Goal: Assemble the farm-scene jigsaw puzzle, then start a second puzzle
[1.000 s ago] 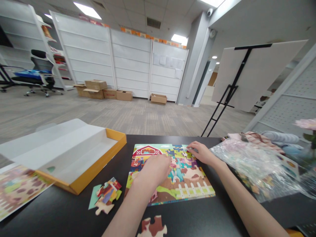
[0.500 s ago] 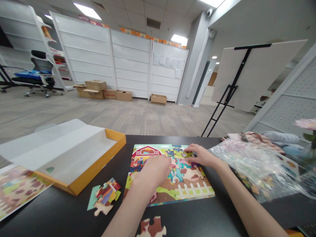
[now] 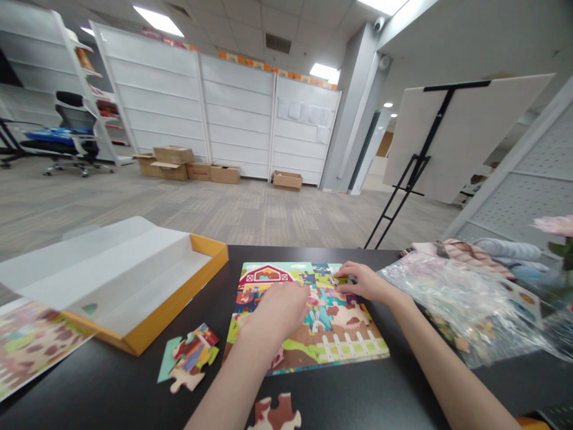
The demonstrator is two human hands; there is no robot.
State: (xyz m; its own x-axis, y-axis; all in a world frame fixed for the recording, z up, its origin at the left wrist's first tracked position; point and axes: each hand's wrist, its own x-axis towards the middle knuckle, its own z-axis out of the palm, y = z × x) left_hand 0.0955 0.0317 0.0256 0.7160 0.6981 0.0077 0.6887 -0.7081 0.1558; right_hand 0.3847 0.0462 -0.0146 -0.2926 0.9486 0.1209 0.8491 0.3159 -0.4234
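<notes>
A farm jigsaw puzzle (image 3: 308,352) lies on the black table, with a red barn, cows, a rabbit and a white fence. My left hand (image 3: 284,304) rests over its middle, fingers bent down and close together; the back of the hand hides their tips and anything in them. At the puzzle's upper right, my right hand (image 3: 364,280) has thumb and fingers closed about a small puzzle piece (image 3: 342,279). A heap of loose puzzle pieces (image 3: 190,358) lies left of the puzzle. Brown-and-cream puzzle pieces (image 3: 277,413) sit at the near table edge.
An open yellow-edged box (image 3: 179,298) stands on the left, beside a printed picture sheet (image 3: 36,346). Clear plastic wrapping (image 3: 474,304) covers things at the right. Beyond the black table (image 3: 358,394) are an easel (image 3: 425,143) and cardboard boxes (image 3: 172,164).
Almost nothing differs. Both hands stay in place over the puzzle, with only a tiny shift of the right fingers and of the view.
</notes>
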